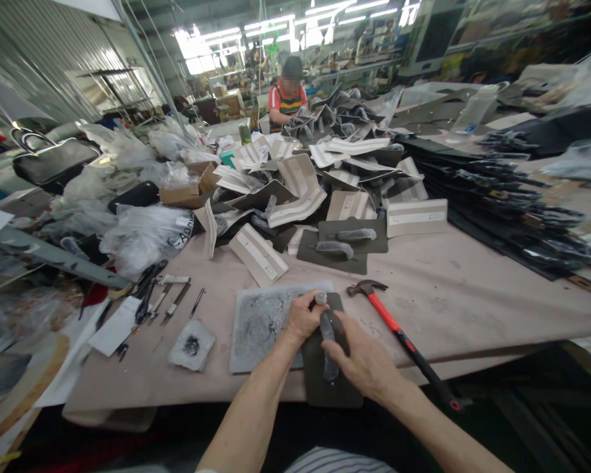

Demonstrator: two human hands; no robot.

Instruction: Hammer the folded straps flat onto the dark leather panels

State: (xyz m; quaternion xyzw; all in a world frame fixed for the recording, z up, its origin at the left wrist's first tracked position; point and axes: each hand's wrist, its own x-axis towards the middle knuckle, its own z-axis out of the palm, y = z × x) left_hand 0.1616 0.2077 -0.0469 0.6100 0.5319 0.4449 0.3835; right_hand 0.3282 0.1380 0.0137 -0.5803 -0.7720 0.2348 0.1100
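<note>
A dark grey leather piece (325,384) lies at the table's near edge, partly on a scuffed grey cutting slab (261,325). A wrapped strap (329,341) runs lengthwise along the piece. My left hand (303,316) is closed in a fist round a small metal tool, whose round top (320,297) shows above my fingers at the strap's far end. My right hand (362,358) rests on the piece, its fingers pinching the strap's middle.
A red-handled hammer (398,335) lies just right of my hands. Scissors and small tools (160,299) lie to the left, near a small pad (192,345). Heaps of leather pieces (320,177) and dark stacks (502,190) fill the far table. A person (288,95) works beyond.
</note>
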